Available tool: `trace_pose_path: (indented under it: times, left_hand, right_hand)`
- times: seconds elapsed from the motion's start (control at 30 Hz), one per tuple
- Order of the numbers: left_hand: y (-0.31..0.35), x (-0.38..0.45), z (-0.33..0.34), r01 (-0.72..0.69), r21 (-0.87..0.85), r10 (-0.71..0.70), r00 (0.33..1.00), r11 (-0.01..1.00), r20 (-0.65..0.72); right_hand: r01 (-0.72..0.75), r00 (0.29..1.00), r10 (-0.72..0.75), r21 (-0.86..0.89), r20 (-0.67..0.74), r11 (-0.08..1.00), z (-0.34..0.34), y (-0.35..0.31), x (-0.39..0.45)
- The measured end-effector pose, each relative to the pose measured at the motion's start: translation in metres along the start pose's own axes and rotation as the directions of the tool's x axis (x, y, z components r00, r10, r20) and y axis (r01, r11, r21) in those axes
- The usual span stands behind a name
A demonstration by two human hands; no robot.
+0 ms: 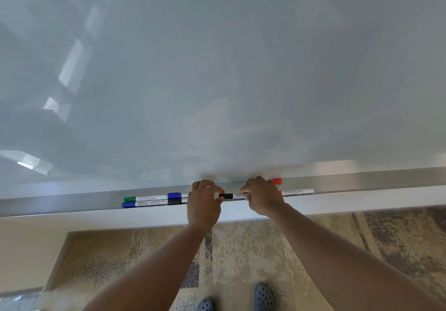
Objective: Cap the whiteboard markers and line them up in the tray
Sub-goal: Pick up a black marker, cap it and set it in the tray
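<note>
Fingers of our left hand [204,200] pinch the black cap [226,196]; right hand [261,196] grips the marker [239,196], frame centre. Misaligned push could leave it half-seated.

Black marker [233,196] level over metal tray [72,202], green marker [144,198] and blue marker [142,204] capped, lying parallel, loose red cap [276,181] at tray's back

Markers in tray [72,202]: one green-capped [144,198], one blue-capped [142,204], one black-capped [233,196], one red-ended [298,192]. Two further marker ends, blue [174,195] and black [174,201], bodies hidden. One loose red cap [276,181]; two hands [204,202].
</note>
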State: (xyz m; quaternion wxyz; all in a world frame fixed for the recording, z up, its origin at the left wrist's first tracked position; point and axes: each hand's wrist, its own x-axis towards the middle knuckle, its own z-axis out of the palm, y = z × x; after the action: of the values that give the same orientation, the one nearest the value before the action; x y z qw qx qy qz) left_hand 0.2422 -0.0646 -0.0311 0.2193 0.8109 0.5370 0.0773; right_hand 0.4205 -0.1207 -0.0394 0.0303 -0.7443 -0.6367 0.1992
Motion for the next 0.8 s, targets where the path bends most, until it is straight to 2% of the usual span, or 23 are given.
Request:
trace_pose_path:
  times: [0.27,0.53,0.8]
  left_hand:
    - [-0.009,-0.002,0.003,-0.001,-0.012,0.002,0.999,1.000,0.054]
    - [-0.016,-0.003,0.000,0.004,0.011,-0.005,0.998,1.000,0.070]
    - [-0.017,-0.006,-0.002,0.041,0.068,-0.047,0.995,0.997,0.088]
  right_hand:
    - [0.007,0.998,-0.008,0.011,0.063,1.000,0.004,-0.004,0.005]
    - [0.032,0.998,-0.030,-0.044,0.055,0.999,0.005,-0.008,0.004]
    - [0.028,0.998,-0.028,-0.006,0.064,1.000,0.006,-0.010,0.004]
